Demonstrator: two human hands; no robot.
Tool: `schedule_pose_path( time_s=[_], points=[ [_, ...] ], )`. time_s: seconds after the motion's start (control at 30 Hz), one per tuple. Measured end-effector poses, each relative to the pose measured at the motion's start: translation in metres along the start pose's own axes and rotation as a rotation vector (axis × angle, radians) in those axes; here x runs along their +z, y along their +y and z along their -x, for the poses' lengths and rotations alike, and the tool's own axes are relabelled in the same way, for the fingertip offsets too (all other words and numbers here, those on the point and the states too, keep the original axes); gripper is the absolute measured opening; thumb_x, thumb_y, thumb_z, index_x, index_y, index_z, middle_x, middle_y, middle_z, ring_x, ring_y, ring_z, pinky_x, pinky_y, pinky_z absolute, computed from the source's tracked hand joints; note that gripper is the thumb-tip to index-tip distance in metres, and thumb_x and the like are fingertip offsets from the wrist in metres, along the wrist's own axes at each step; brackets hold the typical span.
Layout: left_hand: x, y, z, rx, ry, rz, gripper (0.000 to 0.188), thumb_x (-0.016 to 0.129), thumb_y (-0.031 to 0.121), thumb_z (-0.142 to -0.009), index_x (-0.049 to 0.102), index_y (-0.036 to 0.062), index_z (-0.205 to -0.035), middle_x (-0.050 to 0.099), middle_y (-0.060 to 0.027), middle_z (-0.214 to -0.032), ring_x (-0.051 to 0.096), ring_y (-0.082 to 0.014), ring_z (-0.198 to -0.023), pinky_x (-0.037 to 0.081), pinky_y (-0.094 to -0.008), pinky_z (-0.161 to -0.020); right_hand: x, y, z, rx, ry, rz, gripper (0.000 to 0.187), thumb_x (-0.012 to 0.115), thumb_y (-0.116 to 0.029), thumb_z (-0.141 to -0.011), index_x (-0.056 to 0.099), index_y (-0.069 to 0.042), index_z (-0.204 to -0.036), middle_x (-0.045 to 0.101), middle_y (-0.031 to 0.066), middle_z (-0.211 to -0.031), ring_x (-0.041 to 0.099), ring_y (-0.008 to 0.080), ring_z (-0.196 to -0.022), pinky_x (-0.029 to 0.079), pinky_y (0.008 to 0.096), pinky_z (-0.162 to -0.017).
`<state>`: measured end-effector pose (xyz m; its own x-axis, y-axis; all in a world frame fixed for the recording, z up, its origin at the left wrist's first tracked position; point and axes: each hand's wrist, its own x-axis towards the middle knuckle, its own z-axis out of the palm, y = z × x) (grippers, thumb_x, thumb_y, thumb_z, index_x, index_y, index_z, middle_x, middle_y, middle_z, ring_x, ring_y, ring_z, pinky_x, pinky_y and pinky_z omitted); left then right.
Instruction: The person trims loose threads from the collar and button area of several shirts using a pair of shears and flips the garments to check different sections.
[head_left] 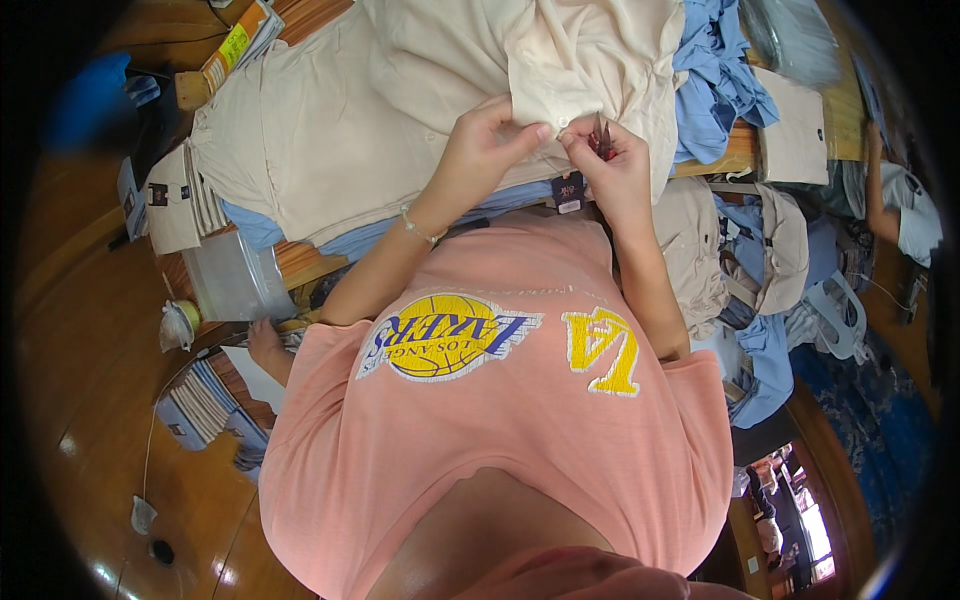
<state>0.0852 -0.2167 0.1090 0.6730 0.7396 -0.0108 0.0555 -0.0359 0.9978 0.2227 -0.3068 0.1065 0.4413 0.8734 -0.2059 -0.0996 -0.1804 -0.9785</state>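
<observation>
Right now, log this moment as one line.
left hand: holding cream garment edge | right hand: same edge, plus snips | nearby: dark tag

Room lies above cream garment point(430, 70); blue heap point(712, 95) obstructs.

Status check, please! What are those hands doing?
Left fingers, right fingers: both pinching cream garment at its edge. Red-handled snips also held on the right. Dark tag close below, not blocking.

Evenly lit centre, dark fisheye rim, bent edges, glare spots on brown floor point(85, 490), glaring white panes point(817, 532) lower right
</observation>
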Motion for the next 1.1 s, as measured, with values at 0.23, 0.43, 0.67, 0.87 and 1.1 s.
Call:
schedule_pose_path(
  time_s=[0.23,0.43,0.67,0.87,1.1],
  points=[
    [-0.005,-0.006,-0.003,-0.18,-0.016,0.166,0.019,0.063,0.011,-0.084,0.062,-0.0037,-0.095,0.063,-0.0033,-0.086,0.054,-0.0064,-0.078,0.044,-0.0213,-0.071,0.0,-0.005,-0.001,-0.025,-0.033,0.075,0.008,0.064,-0.006,-0.08,0.064,0.002,-0.08,0.051,-0.0045,-0.063,0.041,0.0014,-0.056,0.033,0.0182,-0.05],
    [-0.004,-0.002,-0.005,-0.133,-0.028,0.127,0.019,0.063,0.01,-0.084,0.062,-0.0037,-0.097,0.063,-0.0036,-0.09,0.055,-0.0075,-0.082,0.044,-0.0219,-0.074,0.0,-0.004,-0.004,-0.006,-0.04,0.045,0.009,0.065,-0.007,-0.08,0.064,0.002,-0.08,0.05,-0.0055,-0.061,0.039,0.001,-0.055,0.031,0.018,-0.048],
    [-0.009,0.001,-0.01,-0.028,-0.103,-0.091,0.021,0.063,0.01,-0.083,0.062,-0.003,-0.1,0.063,-0.0045,-0.096,0.055,-0.009,-0.088,0.044,-0.0225,-0.08,-0.002,-0.001,-0.006,0.01,-0.025,0.047,0.007,0.065,-0.006,-0.079,0.063,0.001,-0.078,0.048,-0.0065,-0.061,0.039,0.0001,-0.054,0.03,0.0173,-0.047],
    [-0.012,0.003,-0.01,-0.209,-0.114,0.065,0.023,0.064,0.011,-0.083,0.061,-0.0043,-0.1,0.064,-0.0058,-0.093,0.056,-0.0089,-0.086,0.044,-0.0219,-0.079,0.0,-0.004,-0.008,0.019,-0.048,0.034,0.007,0.066,-0.006,-0.078,0.064,0.001,-0.079,0.049,-0.0066,-0.061,0.038,0.0001,-0.054,0.029,0.0171,-0.047],
    [-0.017,0.004,-0.015,-0.217,-0.174,0.06,0.023,0.063,0.012,-0.084,0.061,-0.0045,-0.1,0.063,-0.0045,-0.093,0.055,-0.0079,-0.085,0.044,-0.0213,-0.077,0.001,-0.003,-0.009,0.02,-0.041,0.015,0.005,0.063,-0.003,-0.078,0.063,0.001,-0.079,0.05,-0.0065,-0.062,0.04,-0.0003,-0.054,0.03,0.0167,-0.047]
  ],
)
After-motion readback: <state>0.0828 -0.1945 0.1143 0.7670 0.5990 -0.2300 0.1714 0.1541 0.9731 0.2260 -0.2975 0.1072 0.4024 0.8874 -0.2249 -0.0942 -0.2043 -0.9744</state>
